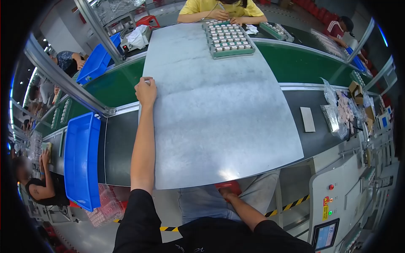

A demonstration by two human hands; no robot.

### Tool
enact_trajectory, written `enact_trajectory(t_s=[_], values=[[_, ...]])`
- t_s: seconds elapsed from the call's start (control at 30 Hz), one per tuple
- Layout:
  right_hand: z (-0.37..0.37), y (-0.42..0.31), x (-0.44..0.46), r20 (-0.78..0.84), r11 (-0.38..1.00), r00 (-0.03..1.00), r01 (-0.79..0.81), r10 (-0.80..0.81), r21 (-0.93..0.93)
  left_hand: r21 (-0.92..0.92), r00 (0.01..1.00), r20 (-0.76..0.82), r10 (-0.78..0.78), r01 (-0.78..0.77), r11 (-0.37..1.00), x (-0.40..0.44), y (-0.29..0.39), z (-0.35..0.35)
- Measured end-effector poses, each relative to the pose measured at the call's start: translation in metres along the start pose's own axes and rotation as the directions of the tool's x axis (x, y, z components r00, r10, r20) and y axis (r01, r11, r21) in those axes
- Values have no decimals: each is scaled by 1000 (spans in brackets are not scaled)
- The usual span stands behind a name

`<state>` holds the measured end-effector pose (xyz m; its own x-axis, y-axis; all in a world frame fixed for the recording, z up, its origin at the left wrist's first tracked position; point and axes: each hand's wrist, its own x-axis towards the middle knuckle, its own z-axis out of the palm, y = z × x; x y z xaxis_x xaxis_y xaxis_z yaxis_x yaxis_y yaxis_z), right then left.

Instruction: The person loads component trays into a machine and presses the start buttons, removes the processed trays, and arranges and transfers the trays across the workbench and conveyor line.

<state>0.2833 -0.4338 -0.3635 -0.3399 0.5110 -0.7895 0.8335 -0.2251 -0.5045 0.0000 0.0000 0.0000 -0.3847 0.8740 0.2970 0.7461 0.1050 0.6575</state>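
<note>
My left hand point(146, 90) rests at the left edge of a large pale grey sheet point(219, 109) that spans the bench and the green conveyor. Its fingers are curled in, and what they hold, if anything, is too small or hidden to make out. Below the sheet's near edge, my right hand point(228, 194) is down between my legs, against a red stool seat point(233, 186). The fingers of that hand are mostly hidden. On the sheet's far end sits a green tray point(233, 53) filled with rows of small white-topped parts.
A long blue bin point(82, 160) stands left of my arm. Across the belt point(291, 67), a person in yellow point(194, 9) works by the tray. On the right lie a white card point(307, 119), plastic bags point(333, 118) and a control panel point(333, 198) with a screen.
</note>
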Motion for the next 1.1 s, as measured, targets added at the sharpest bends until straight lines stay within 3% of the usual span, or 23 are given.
enact_trajectory(t_s=[0.27, 0.3, 0.37, 0.5, 0.57, 0.63, 0.8, 1.0, 1.1], values=[[-13, -20, -26, -68, 999, 998, 18, -16, 30, 92, 986, -146, 78, -65, 994, 21, -28, 19], [-10, -22, -28, -90, 998, 996, -12, 18, 67, 12, 993, -81, 82, -81, 997, 28, -36, 21], [-4, -16, -13, -93, 998, 996, -4, -2, -55, -15, 991, -56, 118, -119, 993, 29, -39, 19], [34, 11, 40, -98, 983, 995, -4, 23, 184, -53, 981, -32, 193, -194, 980, 35, -43, 18], [35, 8, 38, -154, 996, 988, 45, -33, 75, -40, 978, -59, 203, -205, 978, 51, -60, 29], [25, -4, 25, -149, 994, 989, 31, -15, 105, -26, 970, -41, 238, -240, 971, 55, -61, 27], [0, -23, -6, -134, 986, 989, -48, 69, 158, -22, 968, -29, 248, -249, 968, 61, -64, 30], [-10, -30, -26, -178, 973, 983, -2, 44, 231, 71, 979, 25, 200, -202, 977, 67, -66, 30], [-6, -28, -17, -177, 990, 983, -21, 46, 140, 78, 982, 52, 181, -185, 980, 65, -62, 28]])
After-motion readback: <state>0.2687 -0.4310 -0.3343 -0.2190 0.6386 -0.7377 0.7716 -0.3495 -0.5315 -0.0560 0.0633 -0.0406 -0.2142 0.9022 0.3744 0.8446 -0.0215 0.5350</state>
